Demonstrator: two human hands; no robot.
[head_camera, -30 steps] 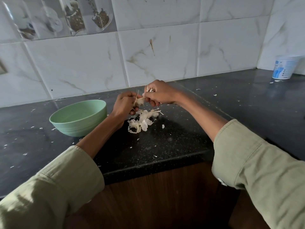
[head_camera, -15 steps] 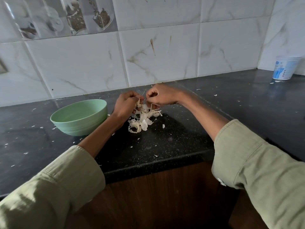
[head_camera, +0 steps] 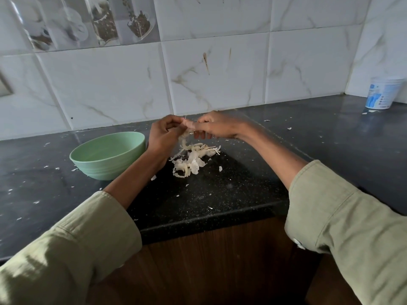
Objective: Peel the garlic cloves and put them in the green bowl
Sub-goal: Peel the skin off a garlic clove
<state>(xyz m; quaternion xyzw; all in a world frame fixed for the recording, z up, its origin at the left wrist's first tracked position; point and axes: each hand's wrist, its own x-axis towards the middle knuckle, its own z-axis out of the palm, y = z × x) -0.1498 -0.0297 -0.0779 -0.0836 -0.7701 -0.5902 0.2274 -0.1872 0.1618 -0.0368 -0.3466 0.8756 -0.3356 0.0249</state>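
Now raised again above the skin pile (head_camera: 193,158): left hand (head_camera: 164,134) and right hand (head_camera: 217,127), fingertips pinching a clove's hanging skin (head_camera: 184,137); peeling unfinished, green bowl (head_camera: 108,155) awaiting.

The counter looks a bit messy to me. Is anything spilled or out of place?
Only peeling litter: a pile of garlic skins lies beside the green bowl, and small flakes are scattered across the black counter. A white tub stands upright in the corner. Nothing is damaged.

White marble-veined wall tiles (head_camera: 215,73) rise behind the black speckled countertop (head_camera: 220,194); wooden cabinet fronts (head_camera: 209,265) sit below it, a printed jar-pattern tile (head_camera: 88,20) above.
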